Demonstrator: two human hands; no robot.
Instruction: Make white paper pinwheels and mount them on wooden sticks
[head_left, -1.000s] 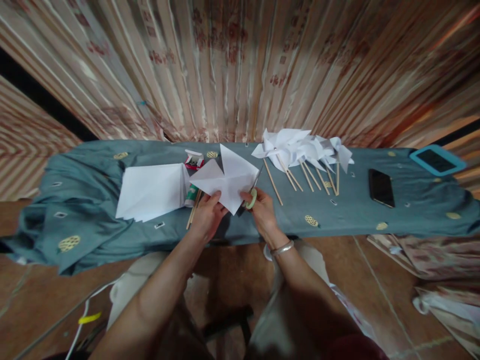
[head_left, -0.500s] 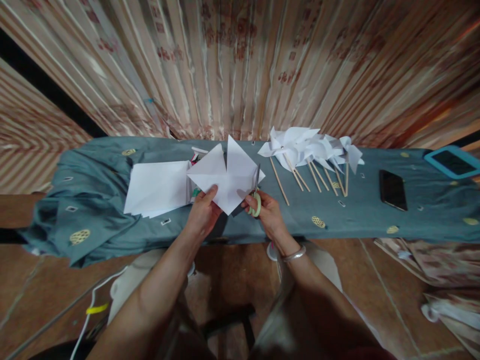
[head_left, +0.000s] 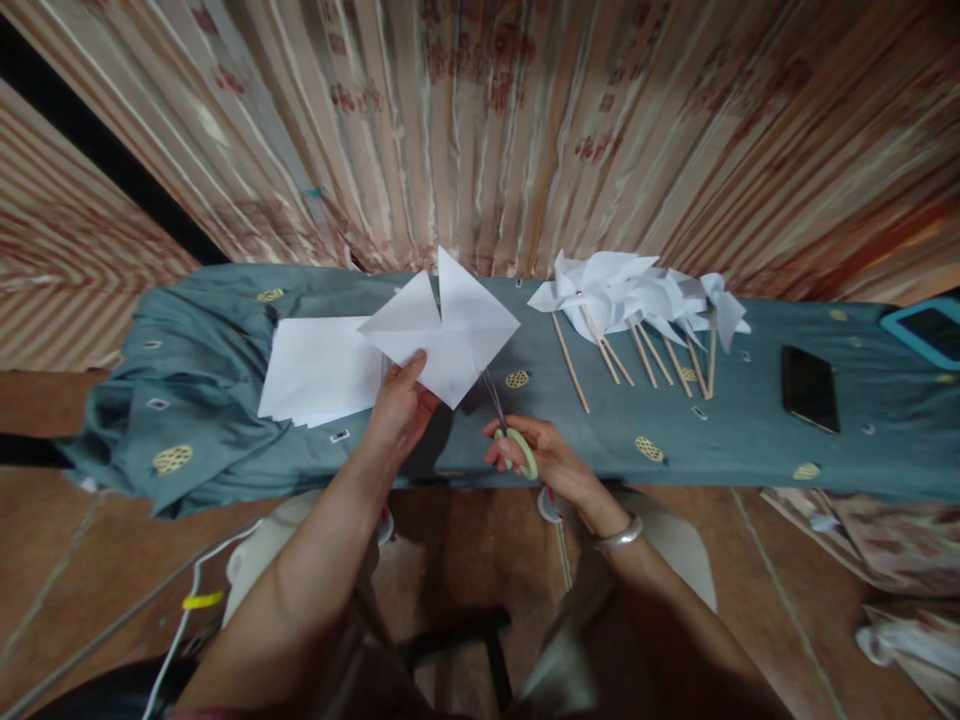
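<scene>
My left hand [head_left: 403, 405] pinches a white paper square [head_left: 454, 335] by its lower left edge, thumb on top. The sheet is held cornerwise above the cloth, with a slit running inward from its top corner. Green-handled scissors [head_left: 517, 450] are in my right hand [head_left: 544, 452], fingers in the loops. Their blades point up and left, close to the paper's lower right edge; I cannot tell whether they touch it. A stack of white paper [head_left: 319, 365] lies to the left, partly behind the held sheet.
Several white paper pinwheels [head_left: 622, 290] on wooden sticks lie to the right on the grey-green cloth [head_left: 480, 455]. Beyond them are a black phone [head_left: 810, 388] and a blue-framed device [head_left: 926, 330]. A pleated curtain [head_left: 465, 130] hangs behind the table.
The scissors have moved from the paper's right corner down to its lower right side, with the blades now tilted left. The held sheet has shifted slightly left and up.
</scene>
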